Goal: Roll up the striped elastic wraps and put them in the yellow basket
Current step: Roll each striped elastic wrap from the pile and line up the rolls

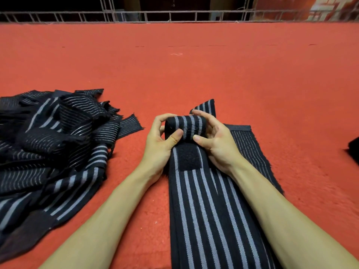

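Note:
A black elastic wrap with grey stripes [204, 210] lies lengthwise in front of me on the red surface. Its far end is wound into a small roll [187, 126]. My left hand [161, 138] grips the roll's left end, thumb pressed on its front. My right hand [213, 136] grips the right end, fingers arched over the top. A black hook-and-loop patch [188, 156] sits on the flat strip just below the roll. A second wrap [250, 150] lies under and to the right of this one. The yellow basket is not in view.
A heap of several loose striped wraps [52, 144] covers the left of the red felt-covered table [184, 70]. A dark object [354, 150] pokes in at the right edge. A metal railing [174, 16] runs along the far edge.

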Action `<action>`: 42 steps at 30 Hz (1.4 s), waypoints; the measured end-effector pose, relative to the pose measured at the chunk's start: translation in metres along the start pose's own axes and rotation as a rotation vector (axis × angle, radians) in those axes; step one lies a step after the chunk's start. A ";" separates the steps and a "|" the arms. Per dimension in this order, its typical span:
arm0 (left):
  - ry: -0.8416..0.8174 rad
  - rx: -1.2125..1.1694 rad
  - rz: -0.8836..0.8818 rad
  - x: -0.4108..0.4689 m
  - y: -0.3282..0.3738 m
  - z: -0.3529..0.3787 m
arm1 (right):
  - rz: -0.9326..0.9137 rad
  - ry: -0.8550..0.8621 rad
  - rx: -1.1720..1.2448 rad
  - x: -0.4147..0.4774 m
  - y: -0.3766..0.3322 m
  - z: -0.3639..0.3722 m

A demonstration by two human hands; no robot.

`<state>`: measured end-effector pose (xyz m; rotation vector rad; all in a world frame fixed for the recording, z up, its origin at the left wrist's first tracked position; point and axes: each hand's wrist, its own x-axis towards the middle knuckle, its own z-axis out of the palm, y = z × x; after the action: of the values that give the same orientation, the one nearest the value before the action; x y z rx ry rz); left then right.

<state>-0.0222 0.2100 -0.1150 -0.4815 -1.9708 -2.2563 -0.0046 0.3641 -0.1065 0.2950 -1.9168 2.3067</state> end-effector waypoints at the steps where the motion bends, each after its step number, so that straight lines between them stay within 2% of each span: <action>1: 0.001 -0.005 0.013 0.000 0.001 0.000 | 0.011 -0.003 0.020 0.001 0.000 -0.001; 5: -0.011 -0.008 0.063 0.001 0.004 -0.002 | 0.034 -0.023 0.105 0.006 -0.002 0.001; 12: -0.121 -0.090 0.035 0.000 0.006 -0.002 | 0.039 0.077 -0.285 0.005 -0.001 0.009; 16: -0.228 -0.110 0.028 -0.002 0.007 -0.002 | 0.056 0.123 -0.290 0.003 -0.004 0.010; 20: -0.321 0.002 0.004 -0.005 0.005 0.000 | 0.028 0.116 -0.294 0.003 -0.002 0.008; 26: -0.168 -0.154 -0.211 -0.004 0.004 0.007 | -0.001 0.073 -0.111 0.002 -0.001 0.009; 30: -0.156 -0.075 -0.199 -0.003 0.000 0.008 | -0.023 0.069 -0.063 0.001 -0.005 0.009; 34: -0.114 -0.107 -0.186 -0.003 0.003 0.008 | -0.104 0.047 -0.193 -0.001 -0.005 0.009; 37: -0.141 -0.130 -0.140 -0.004 0.004 0.006 | -0.147 0.078 -0.295 -0.002 -0.005 0.010; 42: -0.158 -0.145 -0.062 0.000 0.004 -0.001 | -0.100 0.133 -0.318 0.000 -0.004 0.014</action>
<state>-0.0206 0.2087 -0.1113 -0.6411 -1.9247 -2.4835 -0.0029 0.3516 -0.0998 0.1922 -2.1057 1.8711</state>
